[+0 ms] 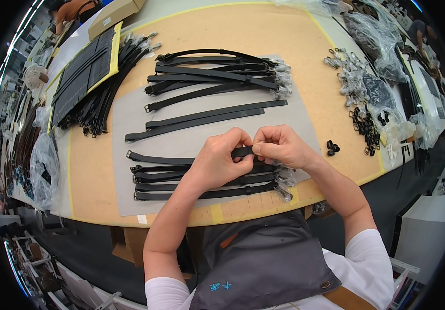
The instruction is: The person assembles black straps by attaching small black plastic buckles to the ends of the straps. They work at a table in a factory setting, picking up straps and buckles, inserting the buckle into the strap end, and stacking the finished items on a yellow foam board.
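Note:
My left hand (pixel 221 157) and my right hand (pixel 279 145) meet over the near middle of the table, both pinching one black strap (pixel 155 159) that runs off to the left and ends in a metal ring. Under my hands lie several finished black straps (pixel 202 187) side by side, their right ends wrapped in clear film. Two long plain black straps (pixel 207 118) rest just beyond my hands on the grey sheet (pixel 129 116). Farther back is a pile of black straps with buckles (pixel 217 72).
A large heap of black straps (pixel 98 98) and a flat black-and-yellow board (pixel 85 70) sit at the back left. Metal clips (pixel 349 77) and small black rings (pixel 367 129) lie at the right among clear plastic bags (pixel 372 36). Two black loops (pixel 332 148) rest beside my right wrist.

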Available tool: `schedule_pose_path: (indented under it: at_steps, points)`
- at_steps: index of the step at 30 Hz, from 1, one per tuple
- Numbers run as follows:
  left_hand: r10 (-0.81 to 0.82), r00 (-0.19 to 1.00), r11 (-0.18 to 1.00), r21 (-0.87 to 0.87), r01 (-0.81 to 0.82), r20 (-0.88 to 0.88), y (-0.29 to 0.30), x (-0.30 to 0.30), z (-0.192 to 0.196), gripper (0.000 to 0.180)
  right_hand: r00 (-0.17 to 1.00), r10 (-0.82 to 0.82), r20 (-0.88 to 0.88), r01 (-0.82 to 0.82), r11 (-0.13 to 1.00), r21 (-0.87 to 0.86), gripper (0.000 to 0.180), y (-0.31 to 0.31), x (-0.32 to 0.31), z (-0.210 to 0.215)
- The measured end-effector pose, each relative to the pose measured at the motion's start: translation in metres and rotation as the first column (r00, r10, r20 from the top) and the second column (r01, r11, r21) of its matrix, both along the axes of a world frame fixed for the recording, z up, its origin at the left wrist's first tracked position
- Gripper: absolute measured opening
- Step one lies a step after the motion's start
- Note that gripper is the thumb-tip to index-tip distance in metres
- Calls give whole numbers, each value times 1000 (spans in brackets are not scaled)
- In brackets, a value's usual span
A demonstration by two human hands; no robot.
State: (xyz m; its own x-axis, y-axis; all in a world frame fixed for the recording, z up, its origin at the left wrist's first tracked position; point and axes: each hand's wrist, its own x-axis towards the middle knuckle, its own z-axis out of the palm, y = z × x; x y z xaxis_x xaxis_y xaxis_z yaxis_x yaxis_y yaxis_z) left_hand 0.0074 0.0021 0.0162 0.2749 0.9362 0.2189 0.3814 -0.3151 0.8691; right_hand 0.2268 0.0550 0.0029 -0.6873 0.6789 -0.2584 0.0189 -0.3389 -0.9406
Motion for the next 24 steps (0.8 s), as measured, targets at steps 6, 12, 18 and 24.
schedule_pose_path:
  at_steps: [6, 12, 18, 24]
  points:
    - [-16, 999, 999, -46, 15, -34, 0, -2, -2, 21, 1000, -5, 16, 4, 998, 63, 16, -2, -1, 1]
    - [-32, 998, 997, -66, 28, -62, 2, -2, -3, 22, 990, -100, 100, 61, 941, 332, 16, -9, -7, -5]
    - [-68, 997, 994, 86, 71, -38, 1, -2, -6, 24, 978, -156, 137, 75, 881, 467, 15, -10, -8, -1]
    - [-84, 995, 968, 232, 95, -56, 0, -1, -1, 22, 985, -116, 128, 56, 917, 396, 15, -13, -5, 3]
